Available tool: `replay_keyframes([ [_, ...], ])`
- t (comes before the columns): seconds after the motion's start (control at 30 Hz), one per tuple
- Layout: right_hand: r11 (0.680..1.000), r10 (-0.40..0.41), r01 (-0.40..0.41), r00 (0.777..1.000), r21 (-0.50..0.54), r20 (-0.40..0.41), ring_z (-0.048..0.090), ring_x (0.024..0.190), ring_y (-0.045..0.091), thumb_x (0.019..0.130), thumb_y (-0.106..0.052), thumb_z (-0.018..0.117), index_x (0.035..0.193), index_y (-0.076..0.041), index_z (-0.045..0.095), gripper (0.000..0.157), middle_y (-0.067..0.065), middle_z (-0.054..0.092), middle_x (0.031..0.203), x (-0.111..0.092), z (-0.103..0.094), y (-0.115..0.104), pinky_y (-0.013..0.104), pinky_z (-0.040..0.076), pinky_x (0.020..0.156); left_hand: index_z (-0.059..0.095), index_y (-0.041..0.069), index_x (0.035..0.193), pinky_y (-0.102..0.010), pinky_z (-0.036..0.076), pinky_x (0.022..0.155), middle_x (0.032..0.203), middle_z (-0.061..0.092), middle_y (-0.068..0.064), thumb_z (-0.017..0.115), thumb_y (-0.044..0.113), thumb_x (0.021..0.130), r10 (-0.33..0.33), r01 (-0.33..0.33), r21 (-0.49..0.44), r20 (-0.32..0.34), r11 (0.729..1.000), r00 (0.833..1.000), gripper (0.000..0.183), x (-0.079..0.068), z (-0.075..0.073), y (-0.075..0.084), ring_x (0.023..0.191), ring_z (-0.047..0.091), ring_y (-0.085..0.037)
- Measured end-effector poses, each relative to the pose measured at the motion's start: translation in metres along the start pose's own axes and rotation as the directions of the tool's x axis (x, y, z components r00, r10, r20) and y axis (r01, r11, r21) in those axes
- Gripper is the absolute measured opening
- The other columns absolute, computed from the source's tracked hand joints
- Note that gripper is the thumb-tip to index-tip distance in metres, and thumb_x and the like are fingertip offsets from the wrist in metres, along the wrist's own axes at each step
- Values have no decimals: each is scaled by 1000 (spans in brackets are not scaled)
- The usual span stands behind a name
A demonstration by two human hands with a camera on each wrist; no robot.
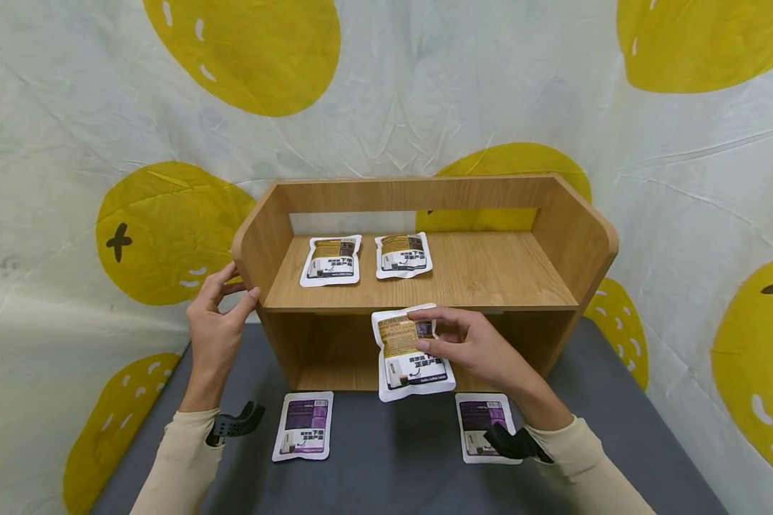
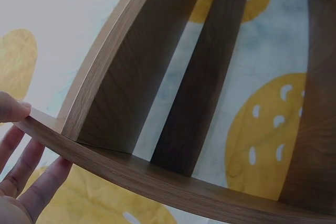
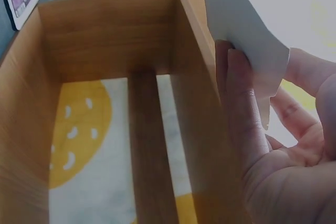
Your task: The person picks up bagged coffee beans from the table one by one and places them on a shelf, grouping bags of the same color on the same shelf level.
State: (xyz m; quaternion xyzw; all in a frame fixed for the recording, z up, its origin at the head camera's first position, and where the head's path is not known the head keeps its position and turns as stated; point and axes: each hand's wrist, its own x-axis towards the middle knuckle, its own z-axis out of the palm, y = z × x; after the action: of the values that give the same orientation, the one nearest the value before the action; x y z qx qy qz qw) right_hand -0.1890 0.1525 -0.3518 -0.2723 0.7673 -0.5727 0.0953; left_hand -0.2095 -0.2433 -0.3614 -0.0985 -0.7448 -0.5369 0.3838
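My right hand (image 1: pixel 473 340) pinches the upper right part of a gold-and-white pouch (image 1: pixel 402 347) between thumb and fingers. The pouch is held in front of the lower opening of a two-tier wooden shelf (image 1: pixel 477 286). Up close in the right wrist view, its pale side (image 3: pixel 247 30) shows between the fingers. At the shelf's left side panel, my left hand (image 1: pixel 219 318) grips the edge, thumb on one face and fingertips (image 2: pixel 62 167) on the other. Two similar gold-and-white pouches, one left (image 1: pixel 331 261) and one nearer the middle (image 1: pixel 404 256), lie on the upper board.
On the grey tabletop (image 1: pixel 373 465) before the shelf lie two purple-and-white pouches, one at left (image 1: pixel 304 425) and one at right (image 1: pixel 479 422), partly behind the right wrist strap (image 1: pixel 515 442). A white cloth with yellow shapes (image 1: pixel 386 86) hangs behind and on both sides.
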Motion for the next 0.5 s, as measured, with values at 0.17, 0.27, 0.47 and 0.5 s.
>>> replay_keyframes([
  [0.17, 999, 6, -7, 999, -31, -34, 63, 88, 22, 97, -22, 71, 141, -21, 62, 44, 11, 66, 117, -1, -11, -6, 27, 56, 73, 64, 21, 139, -15, 58, 72, 128, 64, -5, 75, 2, 90, -1, 1, 9, -2, 1000, 1000, 53, 0, 0, 0, 102, 65, -12],
  [0.27, 998, 17, -20, 998, -55, -59, 62, 94, 25, 98, -23, 70, 143, -22, 60, 46, 10, 62, 126, 0, -19, -9, 26, 55, 75, 64, 21, 139, -15, 58, 72, 128, 64, -5, 75, 3, 91, -1, 1, 9, -1, 1000, 1000, 53, 0, 0, 0, 102, 65, -12],
  [0.47, 996, 17, -26, 995, -91, -101, 59, 95, 24, 99, -23, 69, 146, -22, 56, 49, 12, 61, 124, 3, -36, -12, 24, 53, 75, 65, 21, 139, -15, 58, 72, 127, 64, -4, 75, 3, 90, -4, 4, 7, -1, 1000, 1000, 53, 0, 1, 1, 102, 65, -13],
  [0.5, 995, 18, -29, 994, -95, -109, 59, 95, 24, 99, -23, 69, 147, -22, 55, 50, 11, 61, 124, 4, -39, -12, 24, 53, 75, 65, 21, 139, -15, 58, 72, 127, 64, -4, 75, 3, 90, -6, 6, 7, -1, 1000, 1000, 53, 0, 1, 1, 102, 65, -13],
])
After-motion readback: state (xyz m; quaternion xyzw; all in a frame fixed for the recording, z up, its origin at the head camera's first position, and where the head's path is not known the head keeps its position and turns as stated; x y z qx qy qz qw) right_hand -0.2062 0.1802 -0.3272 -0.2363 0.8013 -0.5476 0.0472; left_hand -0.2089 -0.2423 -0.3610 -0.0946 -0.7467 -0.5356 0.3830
